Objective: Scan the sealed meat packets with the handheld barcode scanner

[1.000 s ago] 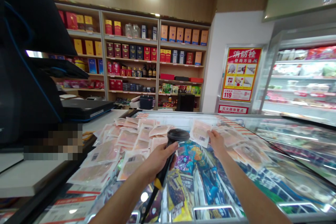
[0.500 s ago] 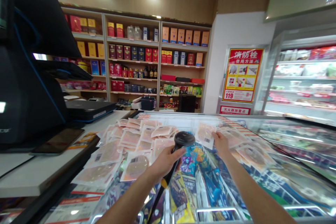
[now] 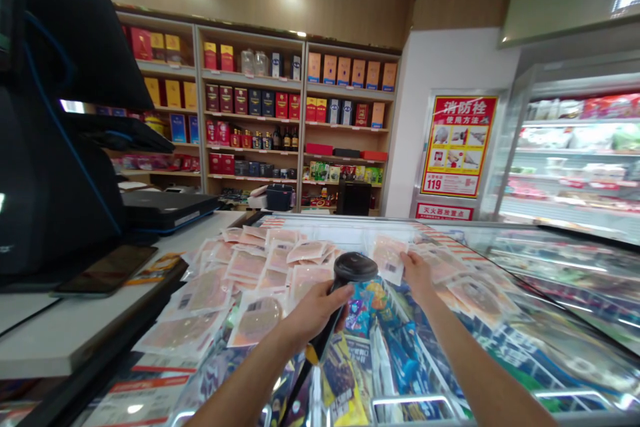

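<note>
My left hand (image 3: 317, 310) is wrapped round the handle of a black barcode scanner (image 3: 355, 267), its head tilted toward the far right and its cord trailing down to the front. Between the fingers of my right hand (image 3: 417, 275) is the edge of a flat clear packet (image 3: 389, 259) with pinkish contents and a barcode label. The scanner head is close to that packet, just left of it. Many similar packets (image 3: 257, 317) are spread over the freezer's glass top on the left, and more packets (image 3: 475, 299) lie to the right of my right hand.
Under the glass of the chest freezer (image 3: 410, 407) are colourful bags. On the left, a counter (image 3: 45, 347) carries a phone (image 3: 107, 270) and a black checkout terminal (image 3: 55, 120). Shelves of boxes (image 3: 253, 103) stand behind, with a lit fridge (image 3: 575, 160) at right.
The scanner head has shifted slightly right, closer to the packet. My right hand and its packet have moved slightly left. Both hands keep their hold.
</note>
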`<action>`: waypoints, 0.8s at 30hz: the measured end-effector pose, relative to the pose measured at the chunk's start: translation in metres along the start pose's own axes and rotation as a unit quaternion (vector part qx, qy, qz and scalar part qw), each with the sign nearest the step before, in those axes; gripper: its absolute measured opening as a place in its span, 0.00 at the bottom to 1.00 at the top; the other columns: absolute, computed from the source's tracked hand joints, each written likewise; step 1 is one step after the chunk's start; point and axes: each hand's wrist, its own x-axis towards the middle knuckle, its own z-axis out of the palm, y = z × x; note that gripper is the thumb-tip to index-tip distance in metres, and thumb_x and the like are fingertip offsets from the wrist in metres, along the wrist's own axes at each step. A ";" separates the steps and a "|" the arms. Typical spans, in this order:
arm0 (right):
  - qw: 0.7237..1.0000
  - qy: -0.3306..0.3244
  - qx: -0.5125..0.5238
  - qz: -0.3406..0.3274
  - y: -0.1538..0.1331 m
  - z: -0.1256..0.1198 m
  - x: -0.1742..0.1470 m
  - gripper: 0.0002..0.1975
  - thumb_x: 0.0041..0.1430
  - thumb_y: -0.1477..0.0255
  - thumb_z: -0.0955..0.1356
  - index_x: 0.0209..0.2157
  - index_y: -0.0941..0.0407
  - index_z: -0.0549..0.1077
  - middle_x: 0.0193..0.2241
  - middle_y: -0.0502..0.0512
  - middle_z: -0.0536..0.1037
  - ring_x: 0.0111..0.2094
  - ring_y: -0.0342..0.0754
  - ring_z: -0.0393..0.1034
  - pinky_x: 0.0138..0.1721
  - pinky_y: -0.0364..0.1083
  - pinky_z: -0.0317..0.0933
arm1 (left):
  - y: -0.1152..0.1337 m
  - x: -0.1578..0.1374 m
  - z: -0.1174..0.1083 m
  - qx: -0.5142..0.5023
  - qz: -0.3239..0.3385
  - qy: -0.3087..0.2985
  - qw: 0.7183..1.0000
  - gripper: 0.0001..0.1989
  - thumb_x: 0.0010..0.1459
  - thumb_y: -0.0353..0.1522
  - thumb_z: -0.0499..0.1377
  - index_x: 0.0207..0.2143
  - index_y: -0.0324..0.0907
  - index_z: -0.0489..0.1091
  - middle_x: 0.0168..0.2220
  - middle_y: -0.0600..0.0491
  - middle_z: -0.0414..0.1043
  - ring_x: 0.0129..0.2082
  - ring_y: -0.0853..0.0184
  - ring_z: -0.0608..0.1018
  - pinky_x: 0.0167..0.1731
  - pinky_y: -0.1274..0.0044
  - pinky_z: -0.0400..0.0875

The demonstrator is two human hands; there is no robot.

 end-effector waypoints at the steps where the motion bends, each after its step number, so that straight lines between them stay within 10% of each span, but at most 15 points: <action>1: 1.000 0.001 0.004 0.000 0.000 0.000 0.000 0.18 0.41 0.57 0.59 0.22 0.58 0.68 0.12 0.48 0.67 0.18 0.44 0.60 0.19 0.41 0.49 | 0.001 -0.001 -0.001 -0.004 0.003 -0.007 1.000 0.16 0.47 0.43 0.50 0.19 0.39 0.58 0.13 0.59 0.58 0.12 0.77 0.60 0.15 0.82 0.52; 14: 0.995 -0.004 0.081 0.059 -0.002 -0.005 0.001 0.15 0.39 0.60 0.62 0.24 0.58 0.67 0.12 0.46 0.67 0.15 0.42 0.59 0.16 0.40 0.49 | 0.010 -0.011 -0.002 0.021 0.003 -0.045 0.999 0.17 0.49 0.42 0.48 0.18 0.38 0.60 0.12 0.59 0.58 0.12 0.78 0.60 0.16 0.83 0.53; 24: 0.964 -0.050 0.227 0.125 -0.053 0.003 -0.017 0.10 0.35 0.65 0.65 0.21 0.56 0.63 0.10 0.42 0.62 0.12 0.38 0.57 0.14 0.39 0.51 | 0.008 -0.006 -0.049 -0.019 0.009 0.179 0.984 0.17 0.44 0.45 0.52 0.23 0.39 0.59 0.14 0.59 0.60 0.12 0.77 0.62 0.14 0.82 0.55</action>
